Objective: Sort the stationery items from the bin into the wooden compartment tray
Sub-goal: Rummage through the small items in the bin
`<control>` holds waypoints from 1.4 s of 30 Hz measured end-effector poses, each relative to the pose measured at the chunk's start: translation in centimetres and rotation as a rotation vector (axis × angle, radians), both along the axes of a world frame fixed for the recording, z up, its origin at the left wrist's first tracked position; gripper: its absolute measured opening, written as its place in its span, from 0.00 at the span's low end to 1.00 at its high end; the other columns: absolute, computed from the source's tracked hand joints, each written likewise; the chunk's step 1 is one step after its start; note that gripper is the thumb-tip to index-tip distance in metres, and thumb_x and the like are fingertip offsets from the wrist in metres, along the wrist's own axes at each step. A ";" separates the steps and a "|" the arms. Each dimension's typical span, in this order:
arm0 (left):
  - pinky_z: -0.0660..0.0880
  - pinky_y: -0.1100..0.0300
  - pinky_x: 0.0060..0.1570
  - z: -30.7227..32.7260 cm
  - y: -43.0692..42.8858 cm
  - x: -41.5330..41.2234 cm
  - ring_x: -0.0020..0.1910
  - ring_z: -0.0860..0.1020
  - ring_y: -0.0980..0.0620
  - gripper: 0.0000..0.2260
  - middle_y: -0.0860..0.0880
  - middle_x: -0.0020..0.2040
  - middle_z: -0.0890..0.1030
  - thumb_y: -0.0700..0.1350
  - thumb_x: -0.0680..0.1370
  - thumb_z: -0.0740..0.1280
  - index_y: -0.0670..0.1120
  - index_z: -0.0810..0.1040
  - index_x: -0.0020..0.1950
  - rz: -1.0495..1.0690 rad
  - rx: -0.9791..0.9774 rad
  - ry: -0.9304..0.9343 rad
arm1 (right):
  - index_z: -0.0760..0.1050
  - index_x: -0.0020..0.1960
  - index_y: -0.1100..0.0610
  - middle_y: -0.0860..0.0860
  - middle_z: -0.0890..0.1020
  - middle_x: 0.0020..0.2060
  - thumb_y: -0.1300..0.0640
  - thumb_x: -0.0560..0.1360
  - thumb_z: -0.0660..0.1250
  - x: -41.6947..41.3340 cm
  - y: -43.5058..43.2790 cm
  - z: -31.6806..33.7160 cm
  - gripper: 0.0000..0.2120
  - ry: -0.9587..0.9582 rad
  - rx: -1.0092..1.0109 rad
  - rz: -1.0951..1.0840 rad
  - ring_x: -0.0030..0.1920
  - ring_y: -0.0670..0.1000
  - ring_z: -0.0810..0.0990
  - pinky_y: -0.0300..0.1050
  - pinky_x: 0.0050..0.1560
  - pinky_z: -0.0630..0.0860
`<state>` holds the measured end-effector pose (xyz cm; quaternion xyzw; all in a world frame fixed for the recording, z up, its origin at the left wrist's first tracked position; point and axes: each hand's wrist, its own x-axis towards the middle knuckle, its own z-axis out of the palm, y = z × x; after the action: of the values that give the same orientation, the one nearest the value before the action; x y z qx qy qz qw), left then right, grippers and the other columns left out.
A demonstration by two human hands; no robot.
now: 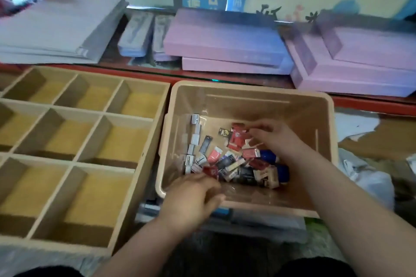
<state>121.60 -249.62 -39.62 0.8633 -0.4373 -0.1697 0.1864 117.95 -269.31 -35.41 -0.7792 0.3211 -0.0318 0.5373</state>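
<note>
A beige plastic bin [249,92] sits at centre right and holds several small stationery items [227,162]: red, pink and dark packets, a row of small grey metal pieces and blue-capped tubes. My right hand [273,136] reaches into the bin, its fingers curled at a red packet [236,139]. My left hand [191,200] is over the bin's near left corner, fingers curled down toward the pile; whether it holds anything is hidden. The wooden compartment tray [94,112] lies to the left with bare yellow-lined compartments.
Pink flat boxes [227,38] and two pencil cases are stacked behind the bin on a red-edged counter. A pile of grey sheets [56,27] lies at back left. Crumpled plastic bags [369,177] lie right of the bin. A clear box sits under the bin.
</note>
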 end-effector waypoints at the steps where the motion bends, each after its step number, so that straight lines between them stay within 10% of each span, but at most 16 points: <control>1: 0.66 0.63 0.58 -0.6 0.3 0.0 0.60 0.72 0.55 0.15 0.55 0.59 0.76 0.57 0.77 0.58 0.55 0.74 0.60 0.003 -0.021 -0.013 | 0.76 0.49 0.59 0.51 0.80 0.38 0.64 0.74 0.63 0.1 0.2 -0.5 0.06 -0.016 0.013 -0.005 0.34 0.46 0.76 0.37 0.39 0.73; 8: 0.68 0.64 0.55 -1.6 1.2 -0.9 0.58 0.74 0.56 0.17 0.56 0.56 0.78 0.60 0.76 0.58 0.55 0.78 0.58 0.007 -0.128 -0.090 | 0.78 0.47 0.59 0.53 0.80 0.42 0.64 0.74 0.63 -1.6 1.2 -1.3 0.06 -0.039 -0.015 -0.035 0.39 0.50 0.77 0.49 0.48 0.76; 16: 0.62 0.62 0.57 -1.0 1.9 -2.1 0.60 0.72 0.53 0.15 0.54 0.60 0.77 0.55 0.79 0.55 0.54 0.74 0.62 0.000 -0.009 -0.181 | 0.75 0.51 0.60 0.53 0.78 0.41 0.65 0.75 0.61 -5.9 2.9 -0.9 0.07 -0.037 -0.111 -0.083 0.33 0.45 0.75 0.32 0.31 0.73; 20: 0.62 0.62 0.61 0.0 3.7 -2.3 0.63 0.71 0.52 0.16 0.53 0.64 0.75 0.51 0.79 0.58 0.55 0.70 0.66 0.038 -0.001 -0.169 | 0.78 0.47 0.62 0.50 0.78 0.36 0.63 0.74 0.64 -8.2 4.5 -2.0 0.06 -0.005 -0.276 0.023 0.43 0.53 0.80 0.48 0.52 0.76; 32: 0.48 0.58 0.72 0.2 6.3 -4.0 0.74 0.54 0.53 0.21 0.52 0.75 0.57 0.50 0.81 0.52 0.50 0.57 0.73 0.053 0.094 -0.241 | 0.78 0.52 0.56 0.53 0.81 0.52 0.54 0.77 0.59 -11.4 7.9 -2.9 0.12 0.175 -0.581 0.118 0.55 0.54 0.76 0.43 0.54 0.69; 42: 0.64 0.59 0.61 -0.1 1.3 -1.3 0.63 0.68 0.53 0.19 0.54 0.62 0.70 0.58 0.77 0.57 0.51 0.70 0.65 -0.066 -0.056 -0.197 | 0.77 0.57 0.58 0.53 0.79 0.56 0.58 0.75 0.63 -8.1 3.7 -3.4 0.12 0.239 -0.403 0.257 0.48 0.45 0.73 0.36 0.49 0.67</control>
<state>120.33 -248.37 -39.68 0.8554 -0.4861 -0.0781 0.1608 109.84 -265.63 -38.77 -0.9031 0.2679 0.0654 0.3294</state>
